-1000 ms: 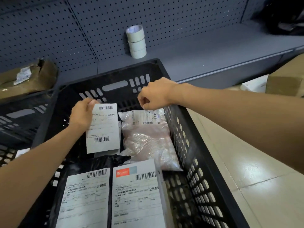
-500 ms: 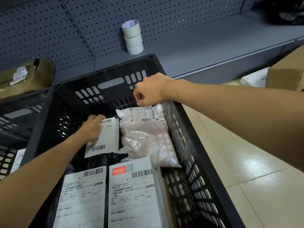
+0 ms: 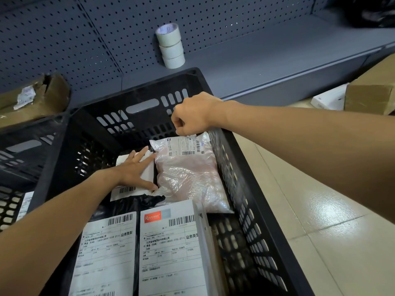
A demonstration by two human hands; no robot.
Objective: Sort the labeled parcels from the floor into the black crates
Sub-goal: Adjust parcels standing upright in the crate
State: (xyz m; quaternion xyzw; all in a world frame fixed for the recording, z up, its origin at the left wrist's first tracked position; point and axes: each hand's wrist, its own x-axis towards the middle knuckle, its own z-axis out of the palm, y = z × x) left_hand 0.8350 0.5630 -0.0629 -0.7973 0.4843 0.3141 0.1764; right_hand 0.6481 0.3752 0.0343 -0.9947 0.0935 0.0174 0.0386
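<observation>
Pressing left hand (image 3: 136, 170) flat on white labeled parcel (image 3: 125, 190), long axis running away from camera

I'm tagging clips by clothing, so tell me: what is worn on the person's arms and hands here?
Nothing that shows. The left hand and the right hand are both bare: no gloves, rings, watch or wristband. Both forearms are uncovered as far as the frame's edge, so no sleeve is visible; anything worn higher up is out of view.

We seem to be in a stockroom: behind the black crate (image 3: 136, 107) runs grey pegboard shelving (image 3: 256, 52) holding stacked tape rolls (image 3: 171, 47), with cardboard boxes (image 3: 372, 92) to its right.
</observation>
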